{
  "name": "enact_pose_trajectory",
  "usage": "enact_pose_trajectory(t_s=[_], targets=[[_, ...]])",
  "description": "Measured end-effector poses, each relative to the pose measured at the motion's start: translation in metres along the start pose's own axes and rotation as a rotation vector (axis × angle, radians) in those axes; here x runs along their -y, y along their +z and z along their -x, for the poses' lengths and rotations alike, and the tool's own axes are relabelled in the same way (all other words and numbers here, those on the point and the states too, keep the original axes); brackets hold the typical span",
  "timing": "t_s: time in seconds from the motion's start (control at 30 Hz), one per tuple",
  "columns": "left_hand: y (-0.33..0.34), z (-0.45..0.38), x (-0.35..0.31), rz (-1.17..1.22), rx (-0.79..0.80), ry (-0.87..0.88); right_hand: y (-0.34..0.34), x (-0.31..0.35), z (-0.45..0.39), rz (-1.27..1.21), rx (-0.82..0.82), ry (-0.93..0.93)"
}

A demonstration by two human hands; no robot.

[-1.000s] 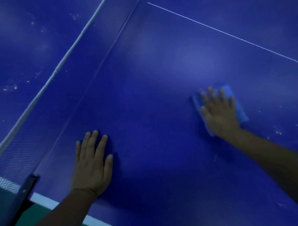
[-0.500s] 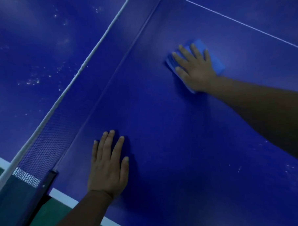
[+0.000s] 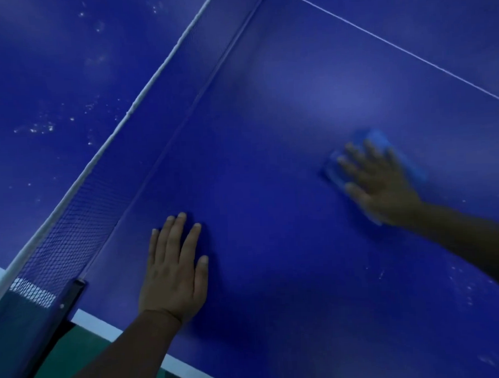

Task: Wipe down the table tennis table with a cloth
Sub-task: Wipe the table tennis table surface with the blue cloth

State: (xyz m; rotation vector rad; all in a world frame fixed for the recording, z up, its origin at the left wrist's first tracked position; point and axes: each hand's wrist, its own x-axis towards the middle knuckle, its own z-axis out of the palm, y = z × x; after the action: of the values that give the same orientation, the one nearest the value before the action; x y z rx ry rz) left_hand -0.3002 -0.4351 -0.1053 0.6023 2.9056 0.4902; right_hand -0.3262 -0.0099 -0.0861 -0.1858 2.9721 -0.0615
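Fingers of right hand (image 3: 382, 188) spread flat, pressing blue cloth (image 3: 383, 143) mid-surface (image 3: 270, 159), blurred. Left hand (image 3: 174, 272) flat near net (image 3: 70, 233), bracing. Mid-wipe; next, likely specks toward right edge.

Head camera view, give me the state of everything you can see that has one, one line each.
Left hand: flat, fingers straight, resting on the table.
Right hand: spread flat, pressing the cloth, motion-blurred.
Cloth: blue, flat under the hand.
Table: white specks at lower right and beyond the net.
Net: up, taut.
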Motion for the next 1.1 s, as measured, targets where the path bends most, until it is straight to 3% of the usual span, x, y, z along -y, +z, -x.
enact_pose_trajectory(t_s=[0.03, 0.07, 0.1, 0.23, 0.33, 0.43, 0.53, 0.67, 0.73, 0.8, 0.93, 0.97, 1.0, 1.03, 1.1], targets=[[0.0, 0.0, -0.001, -0.007, 0.012, 0.002, -0.005, -0.008, 0.004, -0.031, 0.004, 0.182], [0.0, 0.0, -0.001, -0.014, 0.021, 0.002, -0.003, -0.006, 0.013, -0.035, -0.005, 0.246], [-0.001, 0.0, -0.002, -0.019, 0.026, 0.002, 0.003, 0.005, 0.025, -0.001, -0.02, 0.196], [-0.002, -0.001, -0.004, -0.044, 0.038, -0.015, 0.025, 0.082, 0.049, 0.02, -0.032, -0.403], [-0.001, -0.001, -0.004, -0.056, 0.051, -0.02, 0.022, 0.124, -0.002, -0.05, -0.007, -0.436], [-0.001, -0.001, -0.005, -0.068, 0.052, -0.021, 0.011, 0.125, -0.079, -0.07, -0.027, -0.225], [-0.001, -0.002, -0.004, -0.074, 0.042, -0.014, 0.004, 0.059, -0.115, -0.006, -0.041, 0.151], [0.0, -0.002, -0.004, -0.063, 0.013, -0.012, -0.004, -0.061, -0.071, -0.154, -0.078, 0.739], [0.0, -0.003, -0.003, -0.061, 0.02, -0.014, -0.004, -0.067, -0.044, -0.223, -0.091, 0.883], [0.001, -0.001, -0.002, -0.068, 0.034, -0.015, 0.006, -0.025, -0.024, -0.119, -0.117, 0.76], [0.002, -0.001, -0.004, -0.075, 0.028, -0.017, 0.032, 0.077, 0.03, 0.009, -0.057, -0.128], [0.002, -0.001, -0.004, -0.074, 0.024, -0.016, 0.033, 0.075, 0.036, 0.027, -0.012, -0.246], [0.002, -0.002, -0.003, -0.07, 0.018, -0.013, 0.031, 0.061, 0.035, 0.04, -0.009, -0.258], [0.002, -0.002, -0.003, -0.068, 0.012, -0.01, 0.028, 0.042, 0.028, 0.049, -0.056, -0.159], [0.003, -0.002, -0.004, -0.069, -0.002, -0.004, 0.019, 0.004, 0.005, 0.003, -0.112, 0.219]])
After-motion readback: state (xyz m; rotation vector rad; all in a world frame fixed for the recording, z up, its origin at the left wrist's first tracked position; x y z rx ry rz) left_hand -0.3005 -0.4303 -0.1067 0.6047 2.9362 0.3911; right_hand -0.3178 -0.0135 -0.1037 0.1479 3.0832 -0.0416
